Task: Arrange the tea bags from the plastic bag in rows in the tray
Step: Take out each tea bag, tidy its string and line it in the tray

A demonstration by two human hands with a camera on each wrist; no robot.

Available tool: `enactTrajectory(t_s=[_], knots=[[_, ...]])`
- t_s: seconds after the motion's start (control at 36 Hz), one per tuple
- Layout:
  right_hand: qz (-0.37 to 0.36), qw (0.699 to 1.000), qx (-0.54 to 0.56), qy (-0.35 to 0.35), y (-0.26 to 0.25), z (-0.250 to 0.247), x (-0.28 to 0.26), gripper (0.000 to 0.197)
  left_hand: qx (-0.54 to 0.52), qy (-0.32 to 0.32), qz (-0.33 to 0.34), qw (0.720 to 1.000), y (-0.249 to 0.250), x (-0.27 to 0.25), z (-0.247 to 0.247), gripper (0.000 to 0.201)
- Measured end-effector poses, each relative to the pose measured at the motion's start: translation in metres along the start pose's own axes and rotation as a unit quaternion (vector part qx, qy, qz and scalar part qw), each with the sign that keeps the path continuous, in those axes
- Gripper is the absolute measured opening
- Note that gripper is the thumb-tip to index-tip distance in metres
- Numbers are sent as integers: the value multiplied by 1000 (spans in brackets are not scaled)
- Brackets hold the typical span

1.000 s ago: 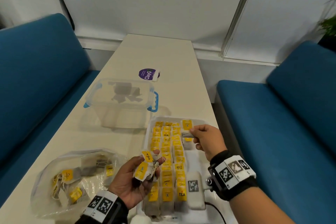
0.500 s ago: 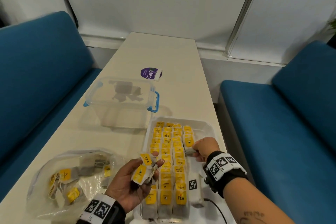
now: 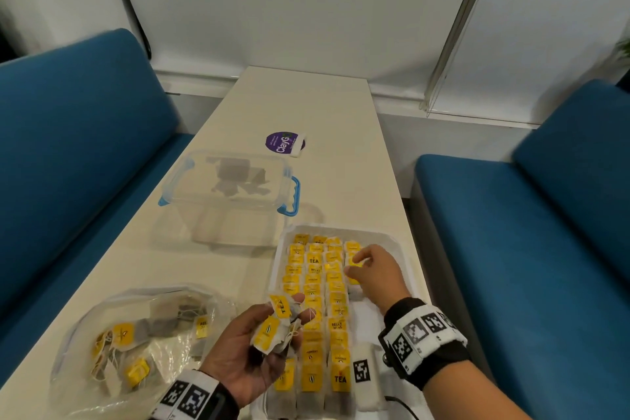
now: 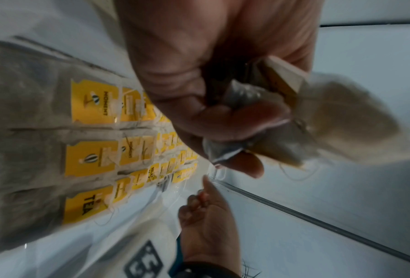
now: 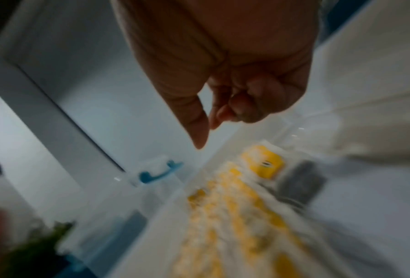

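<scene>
The white tray (image 3: 407,249) sits at the near right of the table and holds three full rows of yellow-tagged tea bags (image 3: 315,317). A short fourth row starts at its far right. My right hand (image 3: 356,262) hovers over that fourth row. In the right wrist view its fingers (image 5: 244,111) are curled with nothing between them, and a tea bag (image 5: 263,163) lies just below. My left hand (image 3: 289,317) is palm-up beside the tray and grips a bunch of tea bags (image 3: 271,331). The plastic bag (image 3: 136,344) at the near left holds several more.
A clear lidded box with blue handles (image 3: 231,194) stands beyond the tray. A purple round sticker (image 3: 283,143) lies farther back. A white block with a marker (image 3: 363,372) lies at the tray's near right. Blue sofas flank the table.
My right hand lowered its tea bag into the tray's fourth row and let it go. The left hand kept its bunch and barely moved.
</scene>
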State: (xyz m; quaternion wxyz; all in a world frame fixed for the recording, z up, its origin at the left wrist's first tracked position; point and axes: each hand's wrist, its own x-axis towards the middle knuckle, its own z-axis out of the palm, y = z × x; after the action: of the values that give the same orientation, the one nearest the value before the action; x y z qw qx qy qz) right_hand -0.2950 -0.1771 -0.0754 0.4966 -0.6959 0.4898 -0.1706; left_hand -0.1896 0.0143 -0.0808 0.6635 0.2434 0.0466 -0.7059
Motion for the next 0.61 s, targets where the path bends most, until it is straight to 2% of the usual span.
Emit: enactTrajectory(t_s=[0.06,0.14,0.17,0.22,0.31,0.36,0.5,0.61], knots=[[-46,993,27,-105,-24,-5,-17,19,6,3,-17,1000,-1,-1,3,78],[-108,951,16,-288,-51,-11,-40,35,17,3,-44,999,-3,-3,10,77],[-129,934,6,-332,-57,-12,-46,39,23,3,-52,998,-4,-4,12,77],[-162,912,-32,-375,-65,-12,-56,42,34,1,-61,998,-6,-6,16,75],[-184,907,-79,-371,-69,-8,-63,29,43,7,-68,997,-7,-8,17,72],[-196,910,-74,-358,-67,-7,-64,21,44,9,-78,996,-7,-9,16,70],[-199,926,16,-321,-60,-9,-63,24,30,18,-81,996,-7,-13,11,70],[-194,940,58,-274,-57,-11,-64,24,57,46,-44,996,-6,-14,10,74]])
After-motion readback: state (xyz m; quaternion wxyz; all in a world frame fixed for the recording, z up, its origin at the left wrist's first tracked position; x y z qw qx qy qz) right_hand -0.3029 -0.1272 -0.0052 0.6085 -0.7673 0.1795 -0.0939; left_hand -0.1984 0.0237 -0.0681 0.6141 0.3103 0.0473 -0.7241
